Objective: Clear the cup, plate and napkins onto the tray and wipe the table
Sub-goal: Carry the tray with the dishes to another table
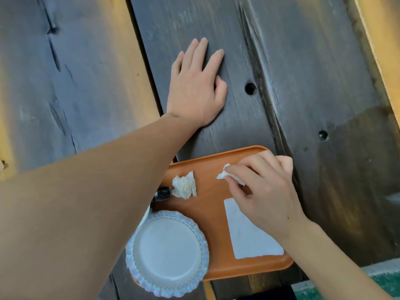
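Napkins: two crumpled, one flat; one plate.

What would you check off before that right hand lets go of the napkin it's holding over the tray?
1. Right hand has the crumpled napkin in its grip: ok.
2. Napkin is above the orange tray: ok.
3. Plate on the tray: ok, though overhanging its near edge.
4. Other crumpled napkin and flat paper on the tray: ok.
5. Cup on the tray: cannot tell; the left forearm hides that corner.
6. Left hand flat on the wooden table, holding no cloth: wiping not ok yet.
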